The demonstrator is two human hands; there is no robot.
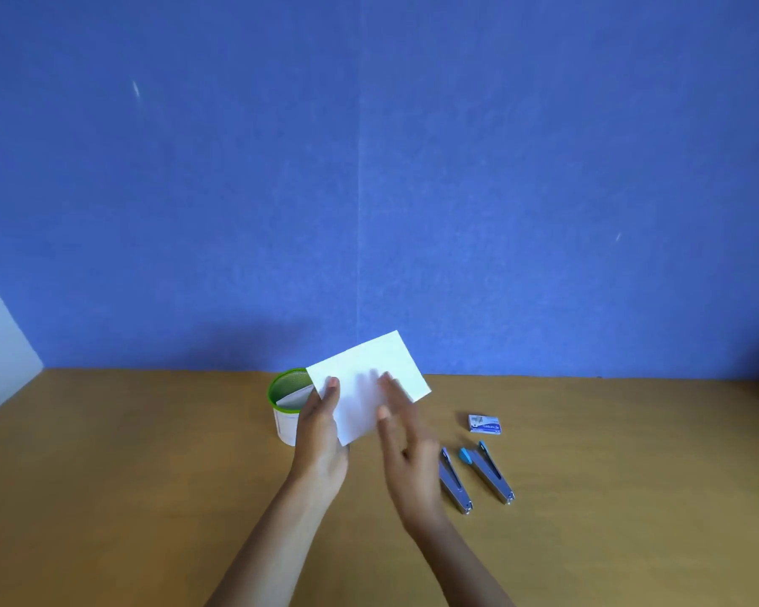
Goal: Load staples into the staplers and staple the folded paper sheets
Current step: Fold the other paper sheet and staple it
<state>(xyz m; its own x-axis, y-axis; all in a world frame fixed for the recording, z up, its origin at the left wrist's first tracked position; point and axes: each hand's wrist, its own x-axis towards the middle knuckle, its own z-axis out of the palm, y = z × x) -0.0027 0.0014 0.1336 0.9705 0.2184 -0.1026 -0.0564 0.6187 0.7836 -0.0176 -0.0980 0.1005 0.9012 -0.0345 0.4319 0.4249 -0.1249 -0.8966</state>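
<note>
1. Left hand (321,435) grips the folded paper sheet (369,370) at its lower left edge. Its thumb (331,387) lies on the near face, and the other fingers are hidden behind the sheet.
2. Right hand (406,449) holds nothing that I can see. Its fingers are stretched out and loosely spread in front of the sheet's lower right part. It is blurred, so I cannot tell whether the fingertips touch the paper.
3. I see the sheet held up off the table (150,475), tilted with 1 corner high and to the right. It sits just in front of the green-rimmed cup (281,396), which holds more white paper.
4. Handling judgement: the sheet is very light and thin. The fold probably gives it some stiffness, since it stands out flat from a 1-sided hold. I expect it to bend or crease under a hard pinch and to slip if the layers are not pressed together.
5. Recommended hold: pinch near 1 edge with thumb over fingers, and keep the opposite corner free for a stapler.
6. Both forearms reach forward from the lower edge of the view and converge on the sheet. The left wrist is roughly straight. The right palm is turned inward toward the paper.
7. Resting on the table to the right, apart from both hands, are 2 staplers: the nearer stapler (454,479) and the farther stapler (494,473). The staple box (484,423) lies just beyond them.
</note>
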